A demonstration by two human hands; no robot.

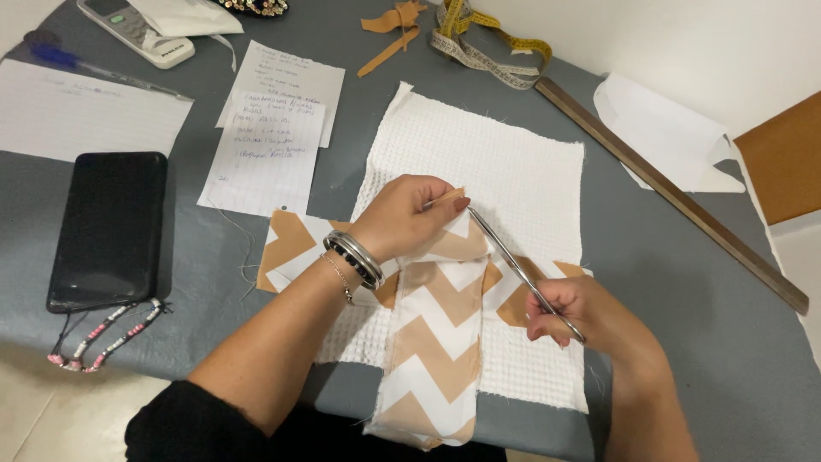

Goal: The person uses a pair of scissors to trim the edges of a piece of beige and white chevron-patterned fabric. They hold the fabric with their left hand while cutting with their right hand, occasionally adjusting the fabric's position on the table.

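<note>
— Pinching the top edge of the chevron strip (pixel 436 334), are you?

— Yes: your left hand (pixel 406 218) has its fingers (pixel 445 198) closed narrowly on that tan-and-white strip, right at its upper end, and your bracelets (pixel 355 259) sit on the wrist just behind them.

— And my other hand?

— Your right hand (pixel 569 312) grips the handles of the scissors (pixel 513 265), fingers curled tight around them. The blades run up from those fingers to just beside your left fingertips, at the strip's edge; whether the blades are parted I cannot tell.

— What lies under my fingers?

— The strip hangs from your left fingers down over the near edge of the table (pixel 684 282). Beneath it a second chevron piece (pixel 286 248) lies crosswise, sticking out beyond both hands, and under both lies the white waffle cloth (pixel 505 162), spreading away above your fingers.

— Further out?

— Left of your left fingers, two handwritten paper notes (pixel 274 137), then a black phone (pixel 109 227) with a beaded strap (pixel 107 335), and a lined sheet (pixel 77 111) with a blue pen (pixel 60 60). Beyond the cloth, a yellow measuring tape (pixel 492 47) and tan scraps (pixel 389 30). Well to the right of your right fingers, a long wooden ruler (pixel 676 197) runs slantwise beside a white paper sheet (pixel 667 133).
</note>
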